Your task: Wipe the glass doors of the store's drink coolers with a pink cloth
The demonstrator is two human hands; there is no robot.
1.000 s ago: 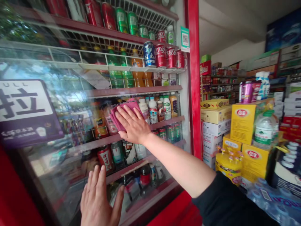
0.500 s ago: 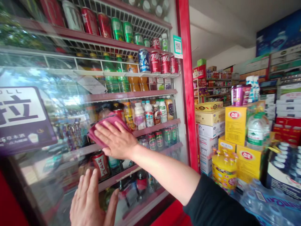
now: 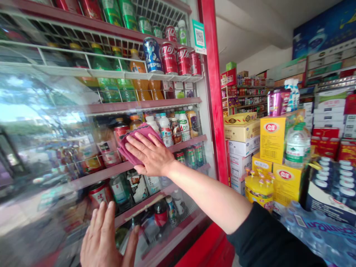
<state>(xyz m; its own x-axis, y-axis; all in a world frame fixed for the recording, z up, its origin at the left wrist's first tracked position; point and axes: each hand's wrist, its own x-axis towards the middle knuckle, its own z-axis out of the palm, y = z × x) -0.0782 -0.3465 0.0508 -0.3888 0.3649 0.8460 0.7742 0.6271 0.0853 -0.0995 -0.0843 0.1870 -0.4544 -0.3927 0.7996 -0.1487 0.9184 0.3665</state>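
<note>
My right hand (image 3: 150, 155) lies flat, fingers stretched, pressing a pink cloth (image 3: 130, 142) against the glass door (image 3: 50, 122) of a red drinks cooler. The cloth sits level with the middle shelf of small bottles. My left hand (image 3: 104, 239) rests flat on the lower glass with its fingers spread, holding nothing. Behind the glass stand cans (image 3: 168, 57) on the upper shelf and several bottles (image 3: 178, 126) beside the cloth.
The cooler's red frame (image 3: 214, 96) runs upright right of the glass. Beyond it are stacked cardboard boxes (image 3: 274, 142), a large water bottle (image 3: 297, 146), yellow oil jugs (image 3: 258, 189) and wrapped packs of bottled water (image 3: 319, 230). Shop shelves fill the background.
My right hand slid the pink cloth left and down across the glass, then back to the right a little. The view shifted left; my left hand stays flat on the lower glass.
</note>
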